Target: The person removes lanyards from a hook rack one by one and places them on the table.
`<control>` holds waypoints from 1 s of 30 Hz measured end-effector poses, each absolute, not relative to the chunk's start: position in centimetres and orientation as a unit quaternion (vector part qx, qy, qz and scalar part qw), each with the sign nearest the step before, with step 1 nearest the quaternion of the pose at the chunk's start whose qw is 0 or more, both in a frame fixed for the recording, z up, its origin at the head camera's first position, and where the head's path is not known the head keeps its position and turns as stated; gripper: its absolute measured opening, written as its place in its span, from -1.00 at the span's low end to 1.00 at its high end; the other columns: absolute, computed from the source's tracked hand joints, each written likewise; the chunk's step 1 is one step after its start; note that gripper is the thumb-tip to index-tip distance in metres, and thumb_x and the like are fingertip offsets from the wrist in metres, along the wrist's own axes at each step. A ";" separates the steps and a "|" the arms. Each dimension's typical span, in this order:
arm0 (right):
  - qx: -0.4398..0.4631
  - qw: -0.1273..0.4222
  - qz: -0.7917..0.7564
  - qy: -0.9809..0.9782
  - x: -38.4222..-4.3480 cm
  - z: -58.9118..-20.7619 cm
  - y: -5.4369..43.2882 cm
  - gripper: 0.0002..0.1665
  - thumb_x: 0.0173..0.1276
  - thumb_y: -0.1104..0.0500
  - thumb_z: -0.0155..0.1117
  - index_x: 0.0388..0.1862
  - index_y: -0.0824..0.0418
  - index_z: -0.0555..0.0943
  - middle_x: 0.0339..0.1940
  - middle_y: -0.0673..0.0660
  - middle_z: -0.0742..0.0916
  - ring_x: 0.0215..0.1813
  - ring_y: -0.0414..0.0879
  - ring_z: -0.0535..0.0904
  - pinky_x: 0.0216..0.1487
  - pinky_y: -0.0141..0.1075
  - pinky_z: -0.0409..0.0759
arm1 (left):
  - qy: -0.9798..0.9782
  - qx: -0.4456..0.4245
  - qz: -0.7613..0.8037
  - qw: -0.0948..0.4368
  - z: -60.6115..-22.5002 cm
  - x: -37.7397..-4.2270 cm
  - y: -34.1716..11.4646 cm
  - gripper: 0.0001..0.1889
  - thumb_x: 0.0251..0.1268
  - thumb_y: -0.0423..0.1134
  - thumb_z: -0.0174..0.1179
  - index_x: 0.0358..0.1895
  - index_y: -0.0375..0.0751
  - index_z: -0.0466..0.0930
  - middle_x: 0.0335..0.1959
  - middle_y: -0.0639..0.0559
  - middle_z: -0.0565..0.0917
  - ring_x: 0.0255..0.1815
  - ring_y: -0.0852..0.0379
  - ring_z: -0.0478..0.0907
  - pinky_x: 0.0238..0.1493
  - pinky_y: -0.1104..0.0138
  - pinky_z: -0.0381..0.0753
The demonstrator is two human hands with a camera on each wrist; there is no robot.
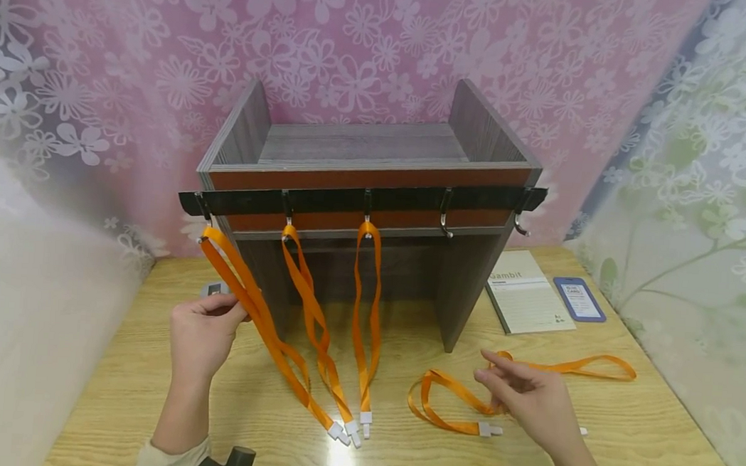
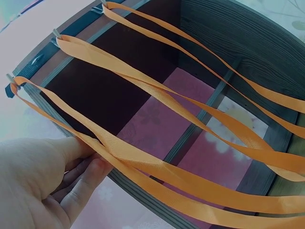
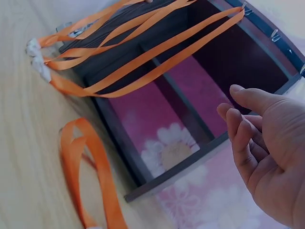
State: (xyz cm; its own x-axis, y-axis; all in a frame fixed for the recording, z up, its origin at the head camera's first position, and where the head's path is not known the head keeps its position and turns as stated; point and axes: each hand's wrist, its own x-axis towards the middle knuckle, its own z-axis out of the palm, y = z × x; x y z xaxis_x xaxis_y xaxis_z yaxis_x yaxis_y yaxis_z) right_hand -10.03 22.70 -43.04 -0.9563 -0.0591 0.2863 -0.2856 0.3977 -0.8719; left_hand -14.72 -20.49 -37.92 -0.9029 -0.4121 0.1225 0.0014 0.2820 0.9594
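My left hand (image 1: 206, 333) pinches the strap of the leftmost orange lanyard (image 1: 259, 311) between thumb and fingers, below the hook it hangs from. A second orange lanyard (image 1: 312, 304) and a third lanyard (image 1: 375, 319) hang from the adjacent hooks, their white clips down by the tabletop. My right hand (image 1: 532, 403) hovers with loosely curled fingers over a looped orange lanyard (image 1: 460, 428) on the table, partly covering it. Nothing lies between those fingers in the right wrist view. Another orange strap (image 1: 570, 366) stretches out beyond this hand.
A grey wooden shelf unit (image 1: 365, 143) carries a black hook rail (image 1: 330, 200) across its front. Two hooks at its right, one of them a silver hook (image 1: 445, 223), hold no lanyard. A notebook (image 1: 530, 292) and a blue card holder (image 1: 579, 299) lie at the right.
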 end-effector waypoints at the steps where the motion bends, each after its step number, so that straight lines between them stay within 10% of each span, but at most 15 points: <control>1: 0.112 0.107 0.543 -0.825 -10.2 -42.9 22.6 -0.66 0.25 0.38 0.43 0.02 0.37 0.72 -0.43 -0.08 0.78 -0.63 -0.13 0.59 -0.68 -0.32 0.52 | -0.780 0.131 -0.586 0.177 -37.9 -14.7 -20.5 -0.77 0.20 -0.29 0.41 -0.19 -0.43 0.79 -0.66 0.41 0.69 -0.51 0.33 0.68 -0.46 0.42 0.65; 30: 0.189 0.088 0.601 -0.771 -14.2 -41.0 16.8 -0.64 0.26 0.40 0.40 0.06 0.37 0.70 -0.41 -0.14 0.77 -0.62 -0.15 0.58 -0.67 -0.34 0.48 | -0.782 0.122 -0.584 0.180 -37.9 -14.7 -20.5 -0.77 0.21 -0.29 0.41 -0.20 -0.44 0.78 -0.65 0.38 0.70 -0.51 0.34 0.70 -0.38 0.49 0.67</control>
State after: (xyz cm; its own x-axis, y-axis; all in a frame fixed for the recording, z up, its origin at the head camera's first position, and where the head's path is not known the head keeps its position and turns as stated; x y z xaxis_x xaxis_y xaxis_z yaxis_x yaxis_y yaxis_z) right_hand -14.24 16.79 -41.00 -0.9134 -0.1854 0.3625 -0.3968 0.2057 -0.8946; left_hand -14.65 -20.53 -37.86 -0.9053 -0.4015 0.1388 0.0189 0.2885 0.9573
